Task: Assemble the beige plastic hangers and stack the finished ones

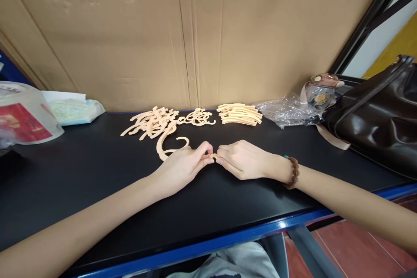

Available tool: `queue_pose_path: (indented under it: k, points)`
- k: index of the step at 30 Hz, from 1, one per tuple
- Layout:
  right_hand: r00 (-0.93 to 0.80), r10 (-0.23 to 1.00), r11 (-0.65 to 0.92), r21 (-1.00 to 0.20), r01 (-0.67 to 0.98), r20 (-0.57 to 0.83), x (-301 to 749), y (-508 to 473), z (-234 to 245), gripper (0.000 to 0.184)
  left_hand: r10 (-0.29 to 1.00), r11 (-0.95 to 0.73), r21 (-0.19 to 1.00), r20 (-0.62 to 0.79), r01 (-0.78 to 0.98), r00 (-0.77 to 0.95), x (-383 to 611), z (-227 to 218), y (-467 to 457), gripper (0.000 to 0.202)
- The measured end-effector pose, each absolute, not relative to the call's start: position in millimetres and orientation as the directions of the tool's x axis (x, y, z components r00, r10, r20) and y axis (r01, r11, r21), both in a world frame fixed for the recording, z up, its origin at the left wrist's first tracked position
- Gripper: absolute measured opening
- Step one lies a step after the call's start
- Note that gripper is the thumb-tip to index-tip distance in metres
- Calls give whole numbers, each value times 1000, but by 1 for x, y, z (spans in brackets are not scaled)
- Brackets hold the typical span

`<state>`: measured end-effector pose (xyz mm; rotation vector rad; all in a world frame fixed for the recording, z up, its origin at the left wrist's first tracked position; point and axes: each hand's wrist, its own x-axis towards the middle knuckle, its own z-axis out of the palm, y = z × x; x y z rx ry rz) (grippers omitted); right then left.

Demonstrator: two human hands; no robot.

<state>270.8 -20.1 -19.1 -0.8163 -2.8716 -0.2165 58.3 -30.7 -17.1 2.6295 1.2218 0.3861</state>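
Looking through the head camera, I take the pile of curled pieces (199, 116) as my landmark, at the far side of the black table (202, 217). Nearer to me than that pile, my left hand (184, 167) and right hand (243, 159) meet almost tip to tip over a small pale piece (211, 156). On the left, thumb and forefinger are pinched closed on one end of it; on the right, the fingers are curled in, gripping the other end. A curved pale part (160, 147) shows beyond my left knuckles, left of the landmark pile and nearer; I cannot tell whether it joins the pinched piece, since the hand covers that stretch. Immediately left of the pile lies a heap of wavy pieces (158, 121); just right of it, a stack of straight strips (239, 115). Farther right come crumpled clear plastic (283, 110) and a dark bag (381, 115). Well to its left sits a soft packet (76, 112). Behind it stands cardboard (130, 30).
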Motion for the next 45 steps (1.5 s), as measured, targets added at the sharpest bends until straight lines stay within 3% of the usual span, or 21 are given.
queue_pose_path:
  k: [8, 13, 17, 20, 23, 26, 34, 39, 45]
  points:
    - [-841, 515, 843, 78, 532, 168, 270, -21, -19, 37, 759, -649, 267, 156, 712, 633, 59, -16, -32, 22]
    - [-825, 536, 841, -27, 540, 177, 269, -21, -17, 39, 743, -669, 235, 178, 705, 646, 59, -17, -31, 22]
    - [-784, 596, 800, -206, 563, 174, 268, -20, -9, 40, 731, -682, 201, 224, 703, 645, 59, -20, -28, 21]
    - [-740, 662, 714, -404, 572, 120, 271, -18, -3, 35, 725, -685, 181, 262, 705, 637, 60, -21, -26, 22]
    - [-695, 708, 577, -666, 472, 121, 274, -15, -1, 24, 724, -685, 178, 282, 707, 630, 60, -21, -25, 22]
    - [-649, 743, 475, -813, 336, 165, 274, -11, -7, 23, 731, -678, 202, 289, 707, 619, 59, -22, -25, 22]
    - [-617, 770, 345, -919, 189, 162, 267, -6, -22, 30, 787, -617, 293, 218, 730, 577, 59, -19, -30, 19]
    - [-613, 787, 260, -939, 224, 72, 266, -12, -16, 34, 779, -627, 312, 217, 714, 589, 59, -18, -32, 16]
    - [-652, 751, 281, -943, 179, 100, 267, -11, -19, 30, 750, -656, 337, 190, 675, 634, 56, -20, -30, 19]
